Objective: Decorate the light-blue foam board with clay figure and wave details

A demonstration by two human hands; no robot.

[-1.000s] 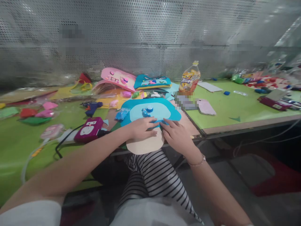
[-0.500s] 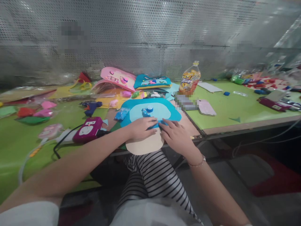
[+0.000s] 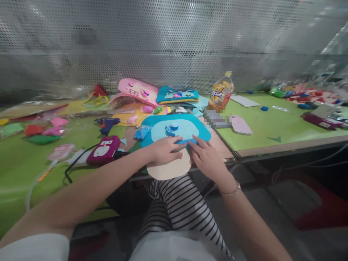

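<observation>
A teal foam sheet with a light-blue inner panel lies in front of me, and a beige rounded piece extends from its near edge. My left hand rests palm down over that edge, fingers stretched out. Opposite it, my right hand has its fingers spread, fingertips on the sheet's lower border. A darker blue strip shows between the fingertips; the hands partly cover it. On the panel sit a small blue round cap-like piece and a blue lump.
Left are a packet of blue material, a purple box with a cable and a dark blue glue gun. Behind stand pink and teal decorated pieces. A drink bottle and pink phone-like slab are right.
Both hands stay at the near edge of the teal sheet. My right fingers have shifted slightly, and more of the left thumb shows over the beige piece. The view has moved a little.
</observation>
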